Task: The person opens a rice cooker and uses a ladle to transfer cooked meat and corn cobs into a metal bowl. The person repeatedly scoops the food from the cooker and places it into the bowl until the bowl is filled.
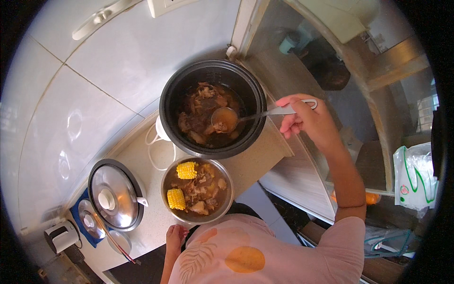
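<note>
The right hand reaches out over the edge of the counter; its fingers curl around the grey handle of a metal ladle, thumb and forefinger pinching the handle near its looped end; the ladle's bowl sits low inside the black cooker pot, holding brown broth and a bit of meat; the pot is full of dark stew and stands at the back of the counter, close to the white tiled wall.

Just in front of the pot, touching or nearly touching it, stands a steel bowl with meat pieces and two yellow chunks of corn on its left side.

The left hand rests at the near edge of the counter, just below the bowl; its fingers point up toward the bowl's rim, loosely together, gripping nothing that I can see.

To the left lies a round metal lid with a white knob; a smaller lid sits on a blue cloth beside it; a white cord loops between pot and lid.
</note>
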The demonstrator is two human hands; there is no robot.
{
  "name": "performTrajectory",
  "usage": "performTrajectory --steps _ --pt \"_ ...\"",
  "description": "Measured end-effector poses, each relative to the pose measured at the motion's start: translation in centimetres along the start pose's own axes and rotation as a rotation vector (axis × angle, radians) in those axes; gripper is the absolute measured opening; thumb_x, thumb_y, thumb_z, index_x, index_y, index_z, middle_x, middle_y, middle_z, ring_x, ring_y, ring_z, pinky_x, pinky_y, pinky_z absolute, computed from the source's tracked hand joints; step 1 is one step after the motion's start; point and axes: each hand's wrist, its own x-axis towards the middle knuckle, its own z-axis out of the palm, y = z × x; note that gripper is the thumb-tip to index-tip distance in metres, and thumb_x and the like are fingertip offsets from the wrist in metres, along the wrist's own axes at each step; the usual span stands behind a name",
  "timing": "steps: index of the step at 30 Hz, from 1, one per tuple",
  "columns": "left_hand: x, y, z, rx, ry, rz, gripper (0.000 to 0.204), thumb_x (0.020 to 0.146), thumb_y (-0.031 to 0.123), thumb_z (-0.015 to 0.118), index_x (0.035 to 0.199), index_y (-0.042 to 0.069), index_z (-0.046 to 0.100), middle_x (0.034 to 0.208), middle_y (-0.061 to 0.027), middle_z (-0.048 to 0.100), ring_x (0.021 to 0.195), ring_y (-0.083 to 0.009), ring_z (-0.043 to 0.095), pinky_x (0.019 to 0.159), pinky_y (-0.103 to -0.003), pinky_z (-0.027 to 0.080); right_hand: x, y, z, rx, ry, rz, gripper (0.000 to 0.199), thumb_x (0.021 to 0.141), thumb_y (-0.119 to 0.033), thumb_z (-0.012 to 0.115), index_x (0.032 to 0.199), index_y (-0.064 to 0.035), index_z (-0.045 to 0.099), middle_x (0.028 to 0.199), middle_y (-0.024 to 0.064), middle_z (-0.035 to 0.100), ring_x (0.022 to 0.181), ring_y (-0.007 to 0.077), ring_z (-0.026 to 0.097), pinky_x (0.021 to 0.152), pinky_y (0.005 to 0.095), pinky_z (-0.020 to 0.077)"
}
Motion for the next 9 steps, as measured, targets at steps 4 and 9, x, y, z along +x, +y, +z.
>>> performTrajectory --steps 4,9 --pt "0.0 -0.3 -0.2 -0.012 -0.016 0.017 0.016 0.087 0.018 0.043 0.084 0.003 0.049 0.075 -0.0065 0.056 0.066 -0.0158 0.056 0.059 -0.025 0.044 -0.4 -1.1 -0.3 -0.014 0.015 -0.019 0.029 0.087 -0.021 0.038 0.095 0.0013 0.055 0.059 0.0121 0.058 0.048 0.0129 0.054 0.044 0.02 0.0374" --pt "0.3 -0.8 -0.6 -0.042 -0.086 0.1 0.015 0.087 0.019 0.044 0.084 0.004 0.049 0.076 -0.007 0.056 0.065 -0.0166 0.056 0.058 -0.024 0.044 -0.4 -1.6 -0.2 -0.028 0.004 -0.066 0.03 0.087 -0.021 0.037 0.097 0.0014 0.054 0.061 0.0129 0.058 0.049 0.0138 0.054 0.046 0.0202 0.0378"
